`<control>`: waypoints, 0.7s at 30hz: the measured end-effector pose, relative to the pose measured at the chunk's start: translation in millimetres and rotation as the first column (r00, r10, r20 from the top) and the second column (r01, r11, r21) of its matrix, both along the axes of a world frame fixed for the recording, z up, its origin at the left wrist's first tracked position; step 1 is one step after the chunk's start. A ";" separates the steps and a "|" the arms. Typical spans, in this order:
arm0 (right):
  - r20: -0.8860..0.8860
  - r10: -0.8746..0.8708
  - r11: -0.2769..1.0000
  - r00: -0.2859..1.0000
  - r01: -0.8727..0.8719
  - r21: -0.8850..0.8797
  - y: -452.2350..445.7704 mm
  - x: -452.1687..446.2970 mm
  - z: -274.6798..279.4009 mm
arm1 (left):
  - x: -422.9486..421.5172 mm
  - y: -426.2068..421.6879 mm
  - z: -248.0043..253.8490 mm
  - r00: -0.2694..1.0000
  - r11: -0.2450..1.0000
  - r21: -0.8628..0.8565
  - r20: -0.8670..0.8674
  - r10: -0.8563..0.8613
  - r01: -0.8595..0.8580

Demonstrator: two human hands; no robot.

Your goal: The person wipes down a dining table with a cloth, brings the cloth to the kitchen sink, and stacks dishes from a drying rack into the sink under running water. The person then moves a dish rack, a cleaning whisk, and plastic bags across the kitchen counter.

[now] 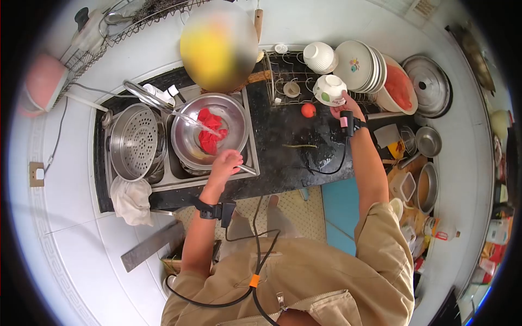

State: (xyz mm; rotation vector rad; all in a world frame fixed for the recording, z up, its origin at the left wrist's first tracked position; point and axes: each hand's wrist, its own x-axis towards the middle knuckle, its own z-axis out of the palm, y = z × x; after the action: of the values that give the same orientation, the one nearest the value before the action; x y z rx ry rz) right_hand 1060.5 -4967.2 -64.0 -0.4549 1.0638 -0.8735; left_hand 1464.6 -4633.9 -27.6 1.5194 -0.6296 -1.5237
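The white bowl (327, 91) with a green leaf mark was at the front right end of the wire rack (281, 72), just in front of the stacked dishes (350, 68). Being round, it had no long axis to line up with. The right hand (346, 107) was much the nearer: the bowl lay forward and slightly to the left of its palm, with fingers closed on the rim at the near right side. Whether the rack bore any of the bowl's weight could not be told.

A red tomato (308, 110) sat on the dark table (272, 155) near the bowl, on its left and closer to the person. The left hand (224, 165) was well apart, far to the left and nearer the body, with half-curled fingers and nothing visible in them. It was at the near edge of the metal basin (184, 142), where water from the faucet (142, 93) ran over a crumpled red item (208, 142). Left of that basin stood a perforated steamer pan (122, 144), with a pale cloth (130, 201) hanging in front.
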 end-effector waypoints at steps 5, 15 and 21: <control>0.499 -0.160 0.985 0.852 0.168 0.029 -25.2 -0.4 -10.0 | -3.2 10.9 -4.3 0.997 0.999 0.024 -0.057 0.050 -0.048; -0.253 0.160 0.771 0.954 -0.281 -0.571 131.9 153.2 157.5 | 52.1 36.2 -32.7 0.973 0.978 0.059 -0.099 0.206 -0.201; -0.818 -0.258 -0.176 0.515 -0.857 -0.484 227.3 300.1 75.9 | 103.8 47.8 -54.9 0.923 0.932 0.013 0.142 0.357 -0.363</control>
State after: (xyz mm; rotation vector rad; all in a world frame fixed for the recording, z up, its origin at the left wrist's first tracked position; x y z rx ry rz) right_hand 1360.6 -4740.0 12.0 -2.6770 0.5638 -0.6961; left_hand 1568.4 -4586.0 -82.5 1.6750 -0.3706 -1.1637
